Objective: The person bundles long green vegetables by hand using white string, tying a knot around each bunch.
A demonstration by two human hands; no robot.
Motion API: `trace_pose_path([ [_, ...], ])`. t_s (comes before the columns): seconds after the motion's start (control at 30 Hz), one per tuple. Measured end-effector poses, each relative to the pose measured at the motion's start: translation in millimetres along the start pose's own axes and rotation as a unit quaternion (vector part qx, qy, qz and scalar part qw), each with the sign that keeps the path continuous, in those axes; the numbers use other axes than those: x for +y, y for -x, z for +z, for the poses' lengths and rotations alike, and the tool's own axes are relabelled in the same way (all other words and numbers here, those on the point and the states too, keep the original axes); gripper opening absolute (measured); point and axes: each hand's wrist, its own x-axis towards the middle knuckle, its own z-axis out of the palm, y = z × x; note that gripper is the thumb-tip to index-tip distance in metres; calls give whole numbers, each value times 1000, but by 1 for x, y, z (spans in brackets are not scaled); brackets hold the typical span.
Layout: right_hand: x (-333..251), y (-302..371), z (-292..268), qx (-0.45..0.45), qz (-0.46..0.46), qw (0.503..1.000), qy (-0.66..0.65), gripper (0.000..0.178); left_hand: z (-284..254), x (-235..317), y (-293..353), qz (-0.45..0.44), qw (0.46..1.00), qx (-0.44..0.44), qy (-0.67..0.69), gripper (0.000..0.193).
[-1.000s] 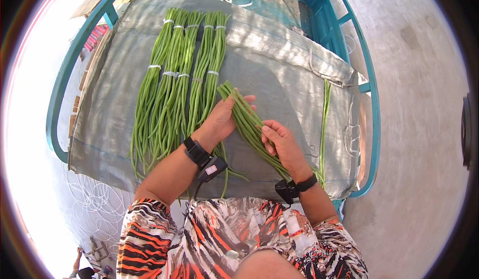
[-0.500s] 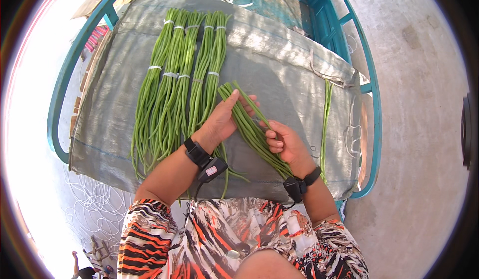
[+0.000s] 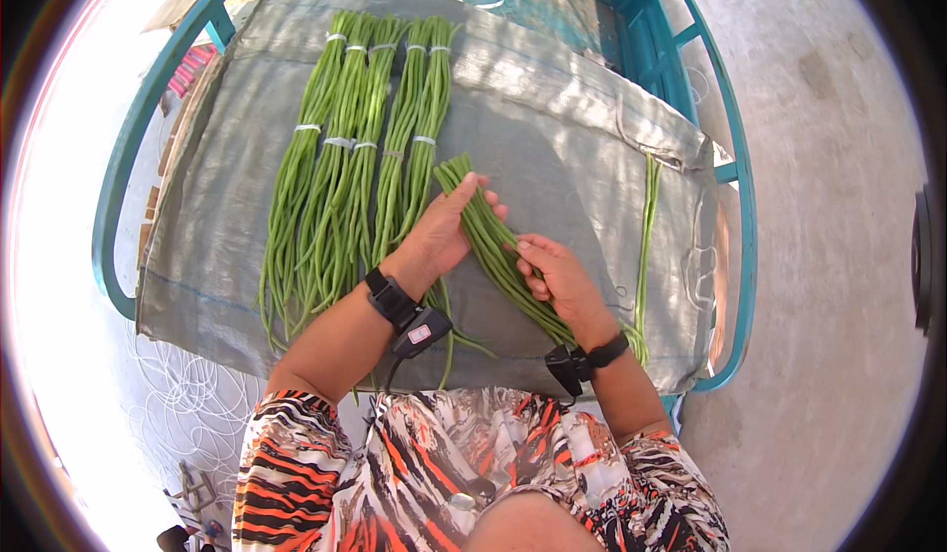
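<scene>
My left hand (image 3: 443, 234) is wrapped round a loose bunch of yardlong beans (image 3: 488, 231) close to its upper end, the thumb lying across the front. Lower on the same bunch, my right hand (image 3: 558, 278) has its thumb and fingers closed at the beans' right edge. The stalks slant down to the right and pass behind my right wrist. Left of my left hand lie several tied bundles of yardlong beans (image 3: 340, 187), side by side, each bound with pale bands near the top and again lower down.
A grey woven sheet (image 3: 552, 172) covers the work surface. A few loose beans (image 3: 647, 241) lie at its right side. Teal metal rails (image 3: 742, 256) rise on both sides, and a pale cord (image 3: 698, 276) lies by the right edge. Tangled white strands (image 3: 187, 394) lie on the floor at left.
A bean my right hand held apart from the bunch now lies against it. My right hand has shifted slightly left, while my left hand keeps its hold.
</scene>
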Motion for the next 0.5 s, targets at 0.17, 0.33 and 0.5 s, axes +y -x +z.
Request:
trace_pose_path([
  [0.17, 1, 5, 3, 18, -23, 999, 25, 21, 7, -1, 2, 2, 1000, 8, 0, 21],
  [0.33, 7, 21, 4, 25, -85, 985, 147, 26, 1, -6, -5, 9, 1000, -16, -12, 17],
  [0.5, 3, 64, -3, 176, -142, 884, 409, 31, 1, -2, 0, 14, 1000, 9, 0, 16],
])
